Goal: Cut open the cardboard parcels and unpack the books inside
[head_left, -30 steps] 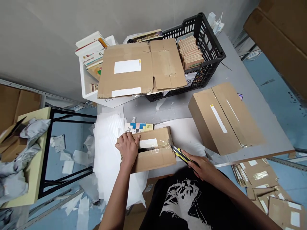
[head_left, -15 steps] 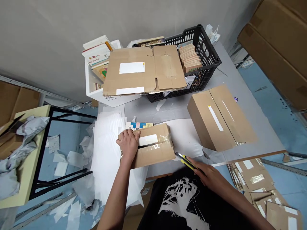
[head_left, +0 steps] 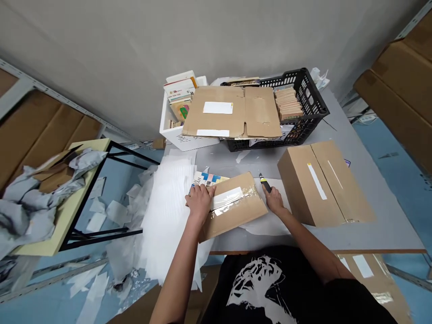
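Observation:
My left hand grips the left end of a small taped cardboard box, thumb on top and fingers over the edge. The box lies flat and slightly turned, with a white label and shiny clear tape along its top. My right hand is closed around a yellow-and-black box cutter, its tip pointing away from me, just right of the box. Partly hidden behind the box is a blue-and-white printed book. A larger closed carton stands to the right of my right hand.
White foam sheets are stacked on the table's left. At the back, flattened cardboard rests across a white bin and a black crate of books. Left of the table, a stand holds crumpled packaging.
My right hand has carried the cutter from the box's near right corner to beyond its right side. The box has turned a little counter-clockwise under my left hand. The view has shifted.

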`<state>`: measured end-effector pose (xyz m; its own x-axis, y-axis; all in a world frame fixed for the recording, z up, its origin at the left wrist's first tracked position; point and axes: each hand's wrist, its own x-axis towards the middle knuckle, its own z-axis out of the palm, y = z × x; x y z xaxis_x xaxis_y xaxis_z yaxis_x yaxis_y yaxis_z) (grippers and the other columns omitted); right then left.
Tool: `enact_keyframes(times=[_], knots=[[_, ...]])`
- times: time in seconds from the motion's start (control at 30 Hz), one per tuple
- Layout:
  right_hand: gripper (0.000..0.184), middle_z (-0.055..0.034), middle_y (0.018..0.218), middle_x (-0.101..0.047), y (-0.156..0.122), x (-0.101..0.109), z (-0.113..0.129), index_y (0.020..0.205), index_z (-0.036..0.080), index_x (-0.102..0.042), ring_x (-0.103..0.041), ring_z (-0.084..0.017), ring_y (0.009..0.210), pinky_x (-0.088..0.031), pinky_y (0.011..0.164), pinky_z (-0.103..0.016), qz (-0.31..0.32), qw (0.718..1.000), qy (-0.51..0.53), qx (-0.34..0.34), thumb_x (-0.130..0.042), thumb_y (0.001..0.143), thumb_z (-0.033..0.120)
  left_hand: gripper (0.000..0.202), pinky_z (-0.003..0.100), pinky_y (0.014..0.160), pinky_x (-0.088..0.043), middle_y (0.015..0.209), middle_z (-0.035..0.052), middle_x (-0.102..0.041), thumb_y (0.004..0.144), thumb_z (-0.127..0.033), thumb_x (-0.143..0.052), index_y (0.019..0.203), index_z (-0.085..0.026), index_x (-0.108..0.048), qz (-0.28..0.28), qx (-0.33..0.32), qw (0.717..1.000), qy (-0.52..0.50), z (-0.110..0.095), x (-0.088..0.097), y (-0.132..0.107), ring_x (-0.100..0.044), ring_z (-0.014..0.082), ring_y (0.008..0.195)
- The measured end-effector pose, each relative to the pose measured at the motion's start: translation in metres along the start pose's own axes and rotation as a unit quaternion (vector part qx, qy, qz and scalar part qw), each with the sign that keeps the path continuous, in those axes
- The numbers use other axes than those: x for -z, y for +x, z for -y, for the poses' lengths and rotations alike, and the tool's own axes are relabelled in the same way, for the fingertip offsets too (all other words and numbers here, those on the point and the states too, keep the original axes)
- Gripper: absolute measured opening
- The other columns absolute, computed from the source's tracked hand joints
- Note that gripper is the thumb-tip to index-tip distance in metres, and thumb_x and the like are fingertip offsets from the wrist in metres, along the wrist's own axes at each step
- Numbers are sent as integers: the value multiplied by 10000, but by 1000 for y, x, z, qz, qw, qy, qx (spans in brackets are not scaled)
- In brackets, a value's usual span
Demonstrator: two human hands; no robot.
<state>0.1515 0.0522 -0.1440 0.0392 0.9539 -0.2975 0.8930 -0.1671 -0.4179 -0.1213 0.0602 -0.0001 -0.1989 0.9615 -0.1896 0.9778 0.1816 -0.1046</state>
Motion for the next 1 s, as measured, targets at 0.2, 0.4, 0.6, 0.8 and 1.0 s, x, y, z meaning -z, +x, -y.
enact_keyframes(times=[0.2, 0.4, 0.6, 0.8, 1.0], knots=[[524, -180, 1236, -570, -19, 10, -7, 1372, 135, -467, -515, -262, 1169, -420, 951, -410, -26, 996, 88, -10, -218, 960, 343, 517, 507, 883, -404, 1146, 198, -610, 928, -499, -336, 1171, -104, -564, 6, -14, 1000, 3, 1, 3, -28, -522, 360, 1096], [787, -157, 1324, -547, -71, 22, 33, 1400, 130, -408, -521, -265, 1217, -422, 994, -383, 40, 956, 290, -28, -545, 779, 593, 716, 585, 1069, -199, 1495, 163, -351, 833, -595, -484, 1419, -202, -370, 0, -176, 984, 22, -1, -5, -45, -292, 397, 1352], [634, -122, 1194, -625, -73, 25, 46, 1245, 153, -534, -586, -249, 1096, -450, 959, -389, 46, 933, 355, -37, -625, 718, 493, 800, 617, 1043, -249, 1486, 197, -354, 803, -581, -545, 1454, -175, -319, -7, -199, 979, 51, 0, -10, -42, -351, 412, 1313], [608, -98, 1130, -649, -69, 17, 41, 1194, 187, -567, -597, -271, 1065, -467, 936, -425, 36, 917, 397, -30, -651, 667, 478, 516, 550, 966, -394, 1423, 277, -408, 909, -225, -404, 1398, -61, -390, -73, -275, 948, 142, 0, -12, -40, -436, 400, 1269], [520, -99, 1073, -672, -65, 11, 37, 1132, 203, -592, -618, -292, 1027, -482, 907, -460, 23, 919, 393, -4, -623, 692, 477, 493, 484, 788, -503, 1344, 310, -476, 881, -54, -273, 1349, -36, -428, -31, -341, 925, 163, 5, 0, -22, -583, 347, 1102]])
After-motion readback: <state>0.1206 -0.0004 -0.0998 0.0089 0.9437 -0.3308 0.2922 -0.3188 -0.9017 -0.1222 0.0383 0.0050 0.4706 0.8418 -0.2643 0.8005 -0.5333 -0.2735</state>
